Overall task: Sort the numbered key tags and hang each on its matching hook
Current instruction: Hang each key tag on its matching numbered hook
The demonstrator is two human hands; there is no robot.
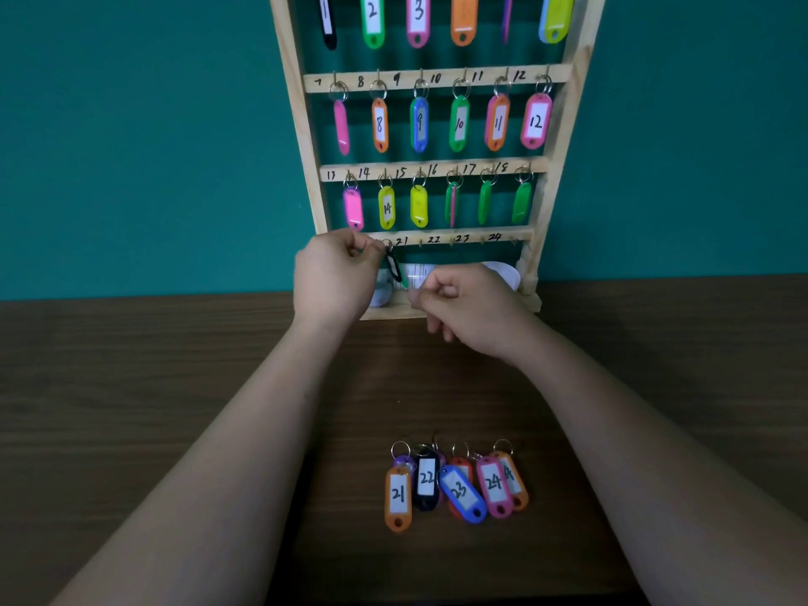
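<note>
The left hand [336, 277] has its fingertips pinched together just beside the ring of a black tag [393, 268] hanging from the bottom rail of the rack [555, 177]; I cannot tell whether they grip it. The right hand [468, 308] is curled before the rack's base, and what it holds is unclear. Loose tags [454, 487] lie on the table [175, 387] in front of the rack.

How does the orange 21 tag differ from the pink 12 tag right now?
Colour: the 21 tag is orange, the 12 tag pink. Place: the 21 tag lies flat on the table in the loose cluster, while the 12 tag hangs upright by its ring on the rack, below the written 12. So the 12 tag is sorted and the 21 tag is not yet. Both carry a white label with a handwritten black number.
</note>
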